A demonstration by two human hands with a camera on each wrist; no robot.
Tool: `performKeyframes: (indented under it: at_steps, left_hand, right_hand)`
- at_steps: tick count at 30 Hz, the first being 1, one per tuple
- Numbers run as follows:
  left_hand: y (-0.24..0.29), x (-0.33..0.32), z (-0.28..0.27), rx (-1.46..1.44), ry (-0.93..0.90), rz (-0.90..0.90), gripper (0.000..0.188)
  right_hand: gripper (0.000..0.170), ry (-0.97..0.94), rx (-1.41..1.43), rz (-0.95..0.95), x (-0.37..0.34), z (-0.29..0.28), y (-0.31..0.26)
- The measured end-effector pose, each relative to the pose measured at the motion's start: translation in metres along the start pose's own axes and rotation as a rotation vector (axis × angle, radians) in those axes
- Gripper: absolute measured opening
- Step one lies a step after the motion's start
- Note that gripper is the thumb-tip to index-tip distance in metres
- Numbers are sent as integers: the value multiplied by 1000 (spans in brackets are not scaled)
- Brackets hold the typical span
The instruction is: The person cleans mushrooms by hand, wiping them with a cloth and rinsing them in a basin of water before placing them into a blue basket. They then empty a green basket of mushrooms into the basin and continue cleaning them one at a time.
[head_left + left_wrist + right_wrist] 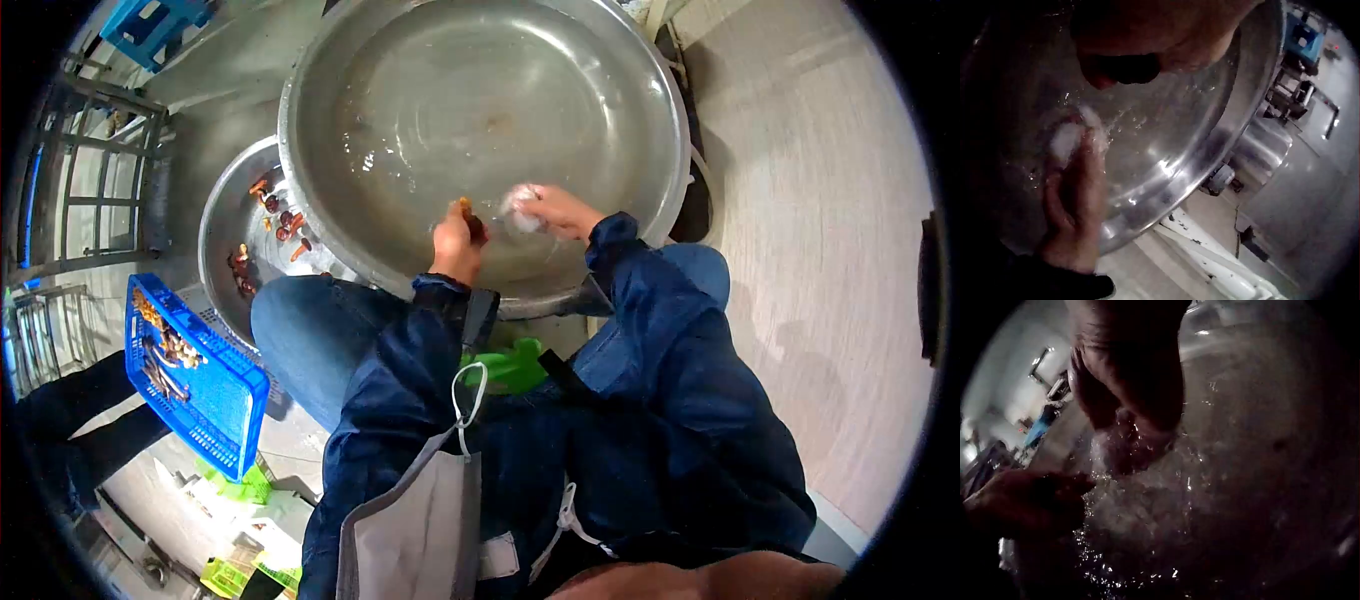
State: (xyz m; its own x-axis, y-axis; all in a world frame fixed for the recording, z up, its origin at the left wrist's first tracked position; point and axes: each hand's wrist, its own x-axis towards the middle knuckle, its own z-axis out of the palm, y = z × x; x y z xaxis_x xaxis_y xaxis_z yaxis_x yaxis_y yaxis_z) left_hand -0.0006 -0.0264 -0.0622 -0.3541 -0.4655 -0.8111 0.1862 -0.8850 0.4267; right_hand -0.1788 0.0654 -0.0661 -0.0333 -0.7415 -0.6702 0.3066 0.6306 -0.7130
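Observation:
Over the near part of a large metal basin (640, 60) of water, my left hand (458, 250) grips a mushroom with a dark reddish-brown cap (475, 229) and a yellowish stem. The cap appears as a dark shape (1138, 69) under the fingers in the left wrist view. To its right, my right hand (562, 210) holds a wet white wad (524, 212) in its fingers, a short distance from the mushroom. The same wad (1066, 141) shows pale in the left wrist view, with water splashing around it. Drops fall about the right hand (1135, 381) in the right wrist view.
A smaller metal basin (222, 215) with several brown mushrooms (290, 226) stands at the left, partly under the big rim. Nearer is a blue plastic basket (215, 400) holding more pieces. A blue stool (150, 30) and metal racks (100, 200) stand beyond. Another person's dark-clothed legs (100, 410) show at left.

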Motion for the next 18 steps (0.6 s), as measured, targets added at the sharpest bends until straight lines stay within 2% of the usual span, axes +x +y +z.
performKeyframes:
  at_steps: [2,4,6,8,9,12,14,15,16,18]
  left_hand:
    - [-3,5,0,31,-43,26,24]
    - [-1,-10,15,-45,-199,-15,26]
    - [5,-29,33,-124,-349,-59,27]
    - [11,-42,40,-62,-410,-106,28]
    - [11,-46,40,-73,-450,-126,27]
    - [15,-55,45,-94,-465,-105,29]
    - [17,-57,48,-78,-404,-34,33]
    - [15,-53,46,15,-485,27,35]
    - [12,-49,44,32,-525,11,33]
    - [7,-47,40,67,-603,-20,28]
  right_hand:
    - [34,75,-59,-288,0,29,-18]
    - [28,289,-797,-911,-10,48,-37]
    - [27,361,-920,-983,-28,53,-51]
    - [28,272,-413,-528,-38,51,-57]
    - [27,502,-554,-729,-33,53,-60]
    - [26,256,-45,-584,-47,46,-63]
    - [26,-66,-133,-712,-55,54,-57]
    - [26,54,-359,-774,-53,54,-54]
    - [27,179,-586,-829,-51,53,-53]
    - [28,461,-541,-772,-48,49,-59]
